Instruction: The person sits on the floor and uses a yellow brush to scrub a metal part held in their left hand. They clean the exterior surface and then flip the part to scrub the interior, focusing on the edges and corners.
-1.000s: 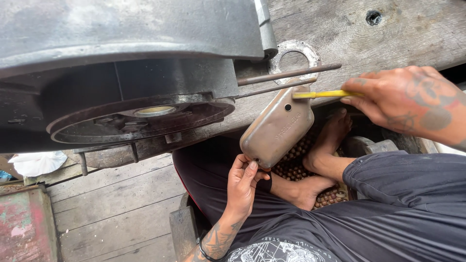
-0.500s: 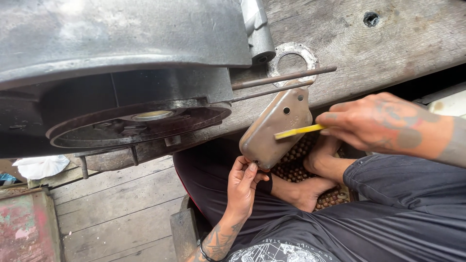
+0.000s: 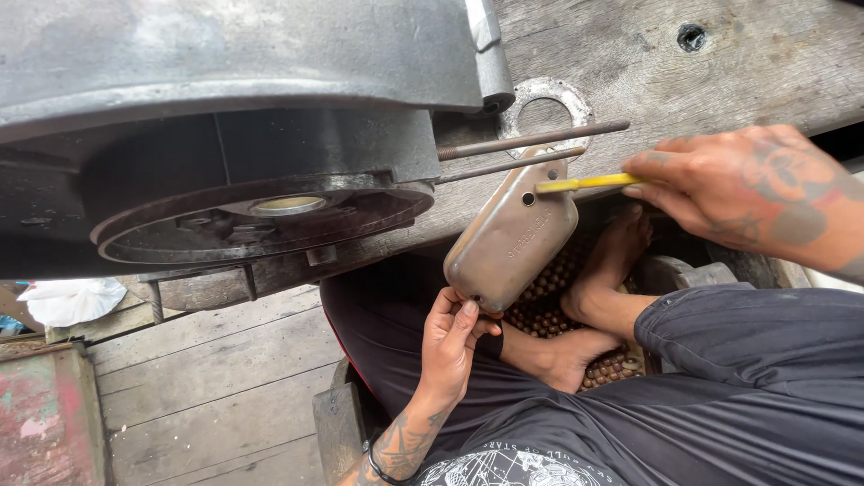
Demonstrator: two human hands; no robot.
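Left hand [image 3: 450, 346] gripping metal cover [image 3: 511, 238], right hand [image 3: 738, 184] holding yellow tool [image 3: 585, 184]

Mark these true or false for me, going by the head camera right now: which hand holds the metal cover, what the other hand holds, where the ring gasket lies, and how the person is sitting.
1. The left hand holds the oblong metal cover by its lower end. True.
2. The right hand holds a red wrench. False: it holds a thin yellow tool, its tip at the cover's upper end.
3. A ring gasket lies on the wooden bench. True.
4. The person wears boots. False: the feet are bare.
5. Two thin rods stick out from the grey engine casing above the cover. True.
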